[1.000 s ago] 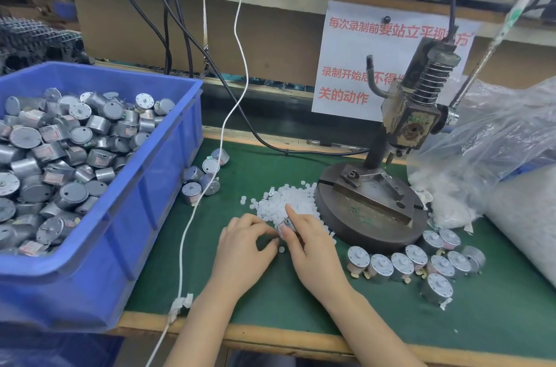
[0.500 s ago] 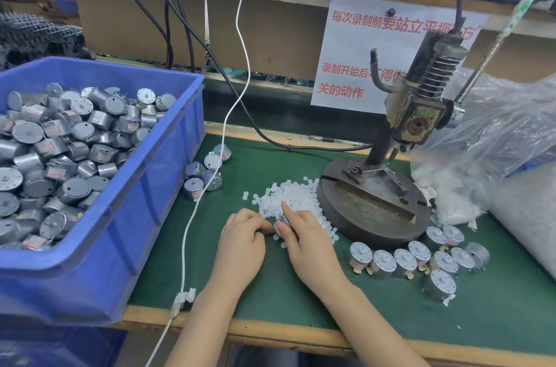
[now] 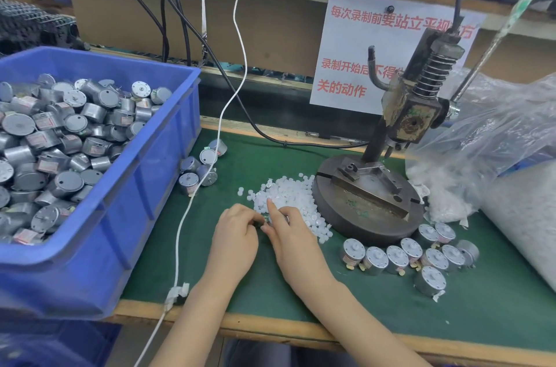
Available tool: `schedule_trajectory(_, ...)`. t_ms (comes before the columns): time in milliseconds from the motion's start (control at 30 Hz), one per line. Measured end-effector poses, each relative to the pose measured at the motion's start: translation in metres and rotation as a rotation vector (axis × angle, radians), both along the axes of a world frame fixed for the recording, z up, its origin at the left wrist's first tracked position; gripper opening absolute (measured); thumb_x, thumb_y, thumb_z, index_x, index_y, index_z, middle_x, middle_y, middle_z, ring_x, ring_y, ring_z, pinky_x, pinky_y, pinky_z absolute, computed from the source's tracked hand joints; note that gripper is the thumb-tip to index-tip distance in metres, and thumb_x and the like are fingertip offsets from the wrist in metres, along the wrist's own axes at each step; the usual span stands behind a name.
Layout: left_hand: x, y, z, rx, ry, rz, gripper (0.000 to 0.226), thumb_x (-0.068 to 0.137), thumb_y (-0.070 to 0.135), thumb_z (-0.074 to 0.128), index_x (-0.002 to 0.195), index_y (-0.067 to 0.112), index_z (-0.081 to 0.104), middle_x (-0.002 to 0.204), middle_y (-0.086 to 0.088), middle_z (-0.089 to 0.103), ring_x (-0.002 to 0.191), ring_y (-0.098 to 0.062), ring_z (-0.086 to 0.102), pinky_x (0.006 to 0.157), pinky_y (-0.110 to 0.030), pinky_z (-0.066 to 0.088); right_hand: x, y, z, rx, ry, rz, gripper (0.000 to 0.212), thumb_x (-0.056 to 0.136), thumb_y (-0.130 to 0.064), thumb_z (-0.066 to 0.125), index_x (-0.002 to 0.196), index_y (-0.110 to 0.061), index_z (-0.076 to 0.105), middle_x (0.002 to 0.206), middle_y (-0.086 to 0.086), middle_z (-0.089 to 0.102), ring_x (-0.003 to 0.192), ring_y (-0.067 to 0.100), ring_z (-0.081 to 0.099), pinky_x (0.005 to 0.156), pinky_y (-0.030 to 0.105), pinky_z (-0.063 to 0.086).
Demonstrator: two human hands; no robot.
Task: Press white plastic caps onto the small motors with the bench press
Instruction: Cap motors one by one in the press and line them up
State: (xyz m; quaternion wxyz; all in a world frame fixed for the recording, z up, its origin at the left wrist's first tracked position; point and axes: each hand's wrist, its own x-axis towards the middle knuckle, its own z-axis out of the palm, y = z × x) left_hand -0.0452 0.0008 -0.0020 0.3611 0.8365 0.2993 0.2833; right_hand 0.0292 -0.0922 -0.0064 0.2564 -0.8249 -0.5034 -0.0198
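Observation:
On the green mat my left hand (image 3: 237, 234) and my right hand (image 3: 290, 236) meet around one small silver motor (image 3: 267, 220), which is mostly hidden by the fingers. The fingers of both hands curl on it. My right index finger sticks out straight, its tip at the near edge of the pile of white plastic caps (image 3: 290, 193). The bench press (image 3: 412, 117) stands to the right on a round iron base (image 3: 361, 216), and its fixture holds nothing. Its lever (image 3: 493, 38) rises toward the upper right.
A blue bin (image 3: 120, 216) full of motors fills the left side, with a few loose motors (image 3: 198, 169) beside it. Several motors (image 3: 397, 258) lie in front of the press base. A plastic bag of caps (image 3: 481, 156) lies at the right. A white cable (image 3: 192, 195) crosses the mat.
Both hands stay together at the cap pile with the motor between them. My right index finger has stretched out toward the caps.

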Motion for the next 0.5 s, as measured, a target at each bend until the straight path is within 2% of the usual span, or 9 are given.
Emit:
schedule_trajectory(100, 0.002, 0.001, 0.001, -0.010, 0.009, 0.010, 0.034, 0.078, -0.015, 0.041, 0.090, 0.000, 0.069, 0.094, -0.012, 0.059, 0.094, -0.026, 0.051, 0.076, -0.018, 0.030, -0.001, 0.002, -0.001, 0.036, -0.041, 0.033, 0.049, 0.098, -0.019, 0.045, 0.144, -0.011, 0.032, 0.117, 0.018, 0.048, 0.096, 0.031, 0.053, 0.072, 0.033, 0.039)
schedule_trajectory(267, 0.001, 0.001, 0.000, -0.002, 0.005, 0.007, 0.033, 0.078, -0.016, 0.042, 0.089, -0.001, 0.069, 0.090, -0.008, 0.058, 0.093, -0.025, 0.052, 0.074, -0.018, 0.031, 0.000, -0.001, -0.002, 0.061, -0.013, 0.031, 0.047, 0.099, -0.023, 0.043, 0.144, -0.012, 0.033, 0.119, 0.015, 0.047, 0.097, 0.029, 0.053, 0.076, 0.034, 0.042)
schedule_trajectory(333, 0.000, 0.001, 0.000, -0.009, -0.015, -0.002, 0.031, 0.078, -0.014, 0.044, 0.089, 0.001, 0.069, 0.089, -0.003, 0.057, 0.093, -0.024, 0.053, 0.077, -0.019, 0.033, 0.000, -0.003, 0.002, 0.148, 0.080, 0.026, 0.044, 0.097, -0.023, 0.046, 0.140, -0.013, 0.040, 0.117, 0.009, 0.047, 0.097, 0.022, 0.052, 0.081, 0.033, 0.044)
schedule_trajectory(367, 0.000, 0.000, 0.001, -0.012, -0.033, -0.007, 0.029, 0.080, -0.012, 0.046, 0.091, 0.003, 0.069, 0.088, 0.001, 0.056, 0.092, -0.022, 0.053, 0.079, -0.021, 0.035, 0.001, -0.005, 0.005, 0.223, 0.130, 0.014, 0.040, 0.096, -0.022, 0.049, 0.135, -0.012, 0.045, 0.113, 0.006, 0.049, 0.096, 0.014, 0.050, 0.084, 0.027, 0.043)
schedule_trajectory(433, -0.002, -0.004, 0.001, 0.005, -0.083, -0.024, 0.024, 0.083, -0.003, 0.052, 0.098, 0.009, 0.067, 0.087, 0.007, 0.054, 0.089, -0.017, 0.053, 0.082, -0.025, 0.040, 0.003, -0.009, 0.010, 0.395, 0.263, -0.057, 0.026, 0.092, -0.021, 0.056, 0.118, -0.020, 0.057, 0.100, -0.003, 0.054, 0.086, -0.002, 0.048, 0.078, 0.011, 0.038)
schedule_trajectory(500, -0.005, -0.010, 0.002, 0.052, -0.112, -0.093, 0.025, 0.084, 0.013, 0.058, 0.108, 0.018, 0.061, 0.089, 0.017, 0.050, 0.088, -0.005, 0.049, 0.081, -0.024, 0.042, 0.004, -0.013, 0.014, 0.515, 0.498, -0.135, 0.016, 0.088, -0.022, 0.062, 0.099, -0.034, 0.058, 0.086, -0.010, 0.059, 0.073, 0.001, 0.053, 0.072, 0.013, 0.041)
